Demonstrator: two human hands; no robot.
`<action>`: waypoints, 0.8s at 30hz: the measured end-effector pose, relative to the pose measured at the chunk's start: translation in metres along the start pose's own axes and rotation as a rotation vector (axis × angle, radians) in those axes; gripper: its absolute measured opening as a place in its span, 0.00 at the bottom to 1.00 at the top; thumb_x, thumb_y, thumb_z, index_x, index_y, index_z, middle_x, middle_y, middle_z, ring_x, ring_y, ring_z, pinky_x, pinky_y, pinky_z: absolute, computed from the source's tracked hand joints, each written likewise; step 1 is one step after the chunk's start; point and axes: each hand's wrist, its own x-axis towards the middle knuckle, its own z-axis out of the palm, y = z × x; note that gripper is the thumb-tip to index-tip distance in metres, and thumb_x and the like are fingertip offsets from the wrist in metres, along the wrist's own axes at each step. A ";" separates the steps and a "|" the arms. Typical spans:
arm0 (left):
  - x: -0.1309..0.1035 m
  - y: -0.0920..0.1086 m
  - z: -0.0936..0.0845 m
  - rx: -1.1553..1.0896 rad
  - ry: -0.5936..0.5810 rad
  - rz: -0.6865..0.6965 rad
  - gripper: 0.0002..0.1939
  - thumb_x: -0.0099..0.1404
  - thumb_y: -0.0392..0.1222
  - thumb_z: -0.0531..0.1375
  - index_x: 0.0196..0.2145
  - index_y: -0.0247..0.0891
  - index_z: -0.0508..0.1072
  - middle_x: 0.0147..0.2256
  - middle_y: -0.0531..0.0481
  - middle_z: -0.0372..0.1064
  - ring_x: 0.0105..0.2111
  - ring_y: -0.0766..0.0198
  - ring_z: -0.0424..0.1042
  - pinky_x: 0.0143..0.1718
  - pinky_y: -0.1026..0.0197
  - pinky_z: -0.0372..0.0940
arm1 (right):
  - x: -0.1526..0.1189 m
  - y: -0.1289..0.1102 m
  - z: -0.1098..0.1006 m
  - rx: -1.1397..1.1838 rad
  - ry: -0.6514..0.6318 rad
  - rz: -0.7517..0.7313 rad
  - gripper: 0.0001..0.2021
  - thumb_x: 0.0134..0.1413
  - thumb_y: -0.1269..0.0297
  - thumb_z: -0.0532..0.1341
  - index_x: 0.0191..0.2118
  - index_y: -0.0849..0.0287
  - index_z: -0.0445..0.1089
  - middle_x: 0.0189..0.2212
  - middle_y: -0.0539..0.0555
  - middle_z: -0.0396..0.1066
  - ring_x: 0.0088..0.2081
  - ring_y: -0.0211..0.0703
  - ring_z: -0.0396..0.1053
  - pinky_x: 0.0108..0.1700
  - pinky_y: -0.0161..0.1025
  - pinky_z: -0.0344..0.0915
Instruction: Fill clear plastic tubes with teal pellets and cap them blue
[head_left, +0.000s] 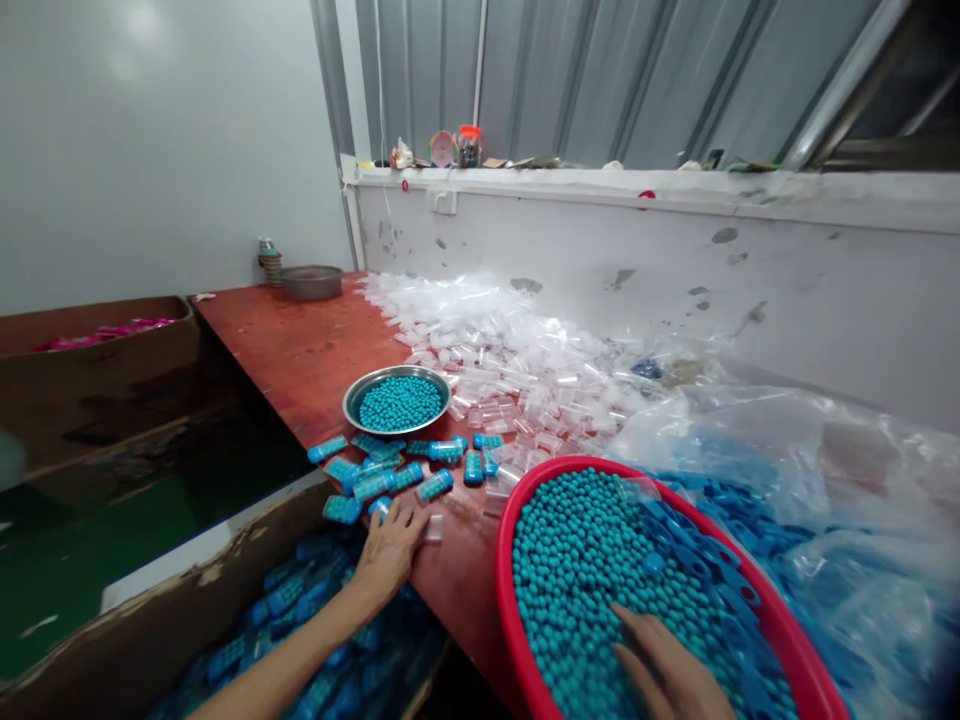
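My left hand (391,548) rests at the table edge with its fingers spread. A blue-capped bottle (381,507) is partly under its fingertips, and a clear empty tube (433,529) lies against its right side. Whether it grips either cannot be seen. My right hand (667,665) reaches into a red basin (505,560), its fingers apart among small teal beads (577,540). Blue caps with loops (694,550) lie along the basin's right side. Several bead-filled bottles (373,486) lie beyond my left hand.
A steel bowl of beads (351,405) stands behind the bottles. Clear tubes (517,370) spread in a heap towards the wall. Plastic bags (750,430) cover the right side. Below my left arm, a cardboard box (187,610) holds filled bottles. A grey basin (313,285) sits far back.
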 end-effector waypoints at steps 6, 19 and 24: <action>0.004 0.007 0.002 -0.004 0.046 0.009 0.17 0.61 0.38 0.49 0.48 0.41 0.65 0.49 0.43 0.62 0.54 0.49 0.51 0.52 0.41 0.44 | 0.000 -0.003 0.004 -0.020 0.022 0.038 0.19 0.52 0.53 0.53 0.45 0.57 0.68 0.42 0.56 0.71 0.43 0.48 0.69 0.44 0.40 0.69; 0.064 0.070 -0.031 -0.298 0.450 0.102 0.18 0.64 0.38 0.42 0.43 0.32 0.67 0.38 0.39 0.70 0.36 0.56 0.69 0.39 0.52 0.63 | 0.005 -0.024 -0.008 0.057 -0.064 0.159 0.16 0.55 0.59 0.52 0.48 0.55 0.66 0.43 0.56 0.70 0.45 0.46 0.67 0.47 0.39 0.64; 0.066 0.145 -0.075 -0.625 0.281 0.428 0.17 0.63 0.43 0.47 0.49 0.40 0.63 0.45 0.48 0.68 0.45 0.63 0.66 0.48 0.59 0.60 | 0.007 -0.030 -0.016 0.078 0.007 0.120 0.15 0.55 0.58 0.53 0.47 0.53 0.67 0.39 0.55 0.71 0.41 0.44 0.69 0.43 0.36 0.66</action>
